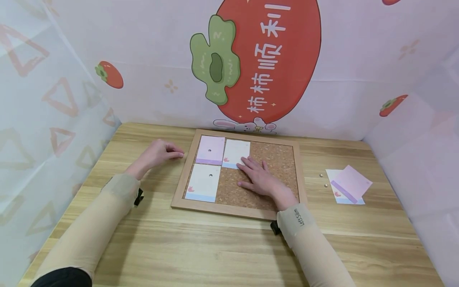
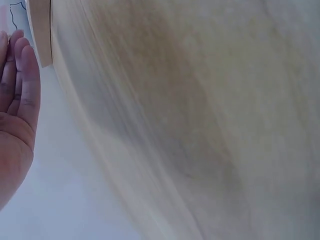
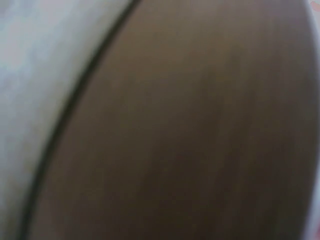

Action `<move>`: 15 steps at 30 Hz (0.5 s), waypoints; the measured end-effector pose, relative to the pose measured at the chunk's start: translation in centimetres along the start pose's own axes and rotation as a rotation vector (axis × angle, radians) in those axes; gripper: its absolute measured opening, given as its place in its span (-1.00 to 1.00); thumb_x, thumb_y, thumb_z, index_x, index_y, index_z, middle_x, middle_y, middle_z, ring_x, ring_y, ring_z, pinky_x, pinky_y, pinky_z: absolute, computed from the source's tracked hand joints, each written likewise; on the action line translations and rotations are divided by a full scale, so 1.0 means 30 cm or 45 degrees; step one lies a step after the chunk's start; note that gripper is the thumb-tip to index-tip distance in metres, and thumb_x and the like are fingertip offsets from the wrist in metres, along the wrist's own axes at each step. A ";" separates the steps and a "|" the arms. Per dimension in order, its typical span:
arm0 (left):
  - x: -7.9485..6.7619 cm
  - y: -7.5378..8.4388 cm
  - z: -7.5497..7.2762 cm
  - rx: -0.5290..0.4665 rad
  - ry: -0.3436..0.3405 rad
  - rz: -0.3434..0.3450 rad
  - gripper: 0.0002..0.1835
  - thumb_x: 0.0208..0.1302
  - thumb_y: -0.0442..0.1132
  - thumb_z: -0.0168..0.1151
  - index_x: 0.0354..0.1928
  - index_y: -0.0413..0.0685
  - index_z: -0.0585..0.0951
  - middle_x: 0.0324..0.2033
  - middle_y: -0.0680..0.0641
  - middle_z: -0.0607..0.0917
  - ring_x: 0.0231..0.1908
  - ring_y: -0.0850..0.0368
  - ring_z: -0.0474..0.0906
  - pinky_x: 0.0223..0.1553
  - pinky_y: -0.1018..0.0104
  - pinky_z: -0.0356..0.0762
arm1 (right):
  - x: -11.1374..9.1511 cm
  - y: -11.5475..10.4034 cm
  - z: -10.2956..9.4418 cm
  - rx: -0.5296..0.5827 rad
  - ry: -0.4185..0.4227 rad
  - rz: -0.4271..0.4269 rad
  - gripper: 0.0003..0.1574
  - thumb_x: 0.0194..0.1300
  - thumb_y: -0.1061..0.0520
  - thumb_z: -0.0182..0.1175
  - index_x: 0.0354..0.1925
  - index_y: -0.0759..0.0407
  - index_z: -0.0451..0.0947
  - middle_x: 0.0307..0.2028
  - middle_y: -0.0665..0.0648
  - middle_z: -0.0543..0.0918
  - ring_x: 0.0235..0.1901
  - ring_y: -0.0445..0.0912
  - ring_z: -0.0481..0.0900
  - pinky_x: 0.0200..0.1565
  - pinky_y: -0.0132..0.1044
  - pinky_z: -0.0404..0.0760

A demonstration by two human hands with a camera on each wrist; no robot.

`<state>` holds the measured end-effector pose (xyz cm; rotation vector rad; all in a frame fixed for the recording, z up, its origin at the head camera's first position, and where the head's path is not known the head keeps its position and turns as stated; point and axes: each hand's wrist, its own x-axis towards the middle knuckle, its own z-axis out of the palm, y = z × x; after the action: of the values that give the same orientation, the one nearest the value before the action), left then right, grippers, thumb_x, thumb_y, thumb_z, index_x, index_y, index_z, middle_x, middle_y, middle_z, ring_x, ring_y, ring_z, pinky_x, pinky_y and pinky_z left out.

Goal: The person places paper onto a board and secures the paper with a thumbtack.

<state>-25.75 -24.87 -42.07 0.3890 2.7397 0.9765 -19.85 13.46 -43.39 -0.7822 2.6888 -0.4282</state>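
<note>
In the head view, a wood-framed corkboard (image 1: 233,187) lies on the table. A pink note card (image 1: 210,144) and a white note card (image 1: 201,186) at its left each have a thumbtack in them. Beside the pink one lies a second white card (image 1: 234,148) with no tack showing. My right hand (image 1: 259,179) is spread flat over the cork, fingertips on that card's lower right corner. Left of the frame, my left hand (image 1: 161,154) has thumb and fingertips together; a tiny gold glint between them in the left wrist view looks like a thumbtack (image 2: 8,38), mostly hidden.
Right of the board, a loose pink card (image 1: 350,181) overlaps a white card (image 1: 333,174). Two thumbtacks (image 1: 325,185) lie beside them on the wooden table (image 1: 222,251). A printed cloth backdrop (image 1: 154,48) stands behind the table. The right wrist view is blurred.
</note>
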 end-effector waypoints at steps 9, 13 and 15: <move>-0.005 0.003 -0.009 0.107 -0.047 -0.022 -0.82 0.25 -0.03 0.40 -0.27 0.06 0.81 -0.24 -0.01 0.83 -0.23 0.11 0.69 -0.18 0.30 0.54 | -0.004 -0.002 -0.001 0.003 0.011 -0.008 -0.12 0.46 -0.28 0.06 0.56 0.00 0.08 0.61 0.10 -0.06 0.62 0.07 -0.19 0.52 0.33 -0.24; -0.004 0.006 -0.012 0.091 -0.067 -0.059 -0.82 0.26 -0.01 0.39 -0.27 0.09 0.80 -0.24 0.02 0.83 -0.21 0.10 0.68 -0.19 0.28 0.56 | -0.005 -0.001 0.000 0.006 0.011 -0.006 -0.12 0.46 -0.27 0.05 0.56 -0.01 0.08 0.61 0.09 -0.05 0.62 0.06 -0.19 0.52 0.32 -0.25; -0.002 0.008 -0.014 0.075 -0.071 -0.068 -0.82 0.27 0.00 0.38 -0.24 0.09 0.79 -0.24 0.03 0.83 -0.21 0.10 0.68 -0.18 0.27 0.58 | -0.005 -0.001 -0.001 0.008 0.013 -0.007 -0.12 0.46 -0.27 0.06 0.56 -0.01 0.08 0.61 0.09 -0.05 0.62 0.06 -0.18 0.52 0.32 -0.25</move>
<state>-25.77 -24.95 -41.60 0.3458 2.7187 0.8610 -19.72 13.53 -43.33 -0.7873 2.6938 -0.4431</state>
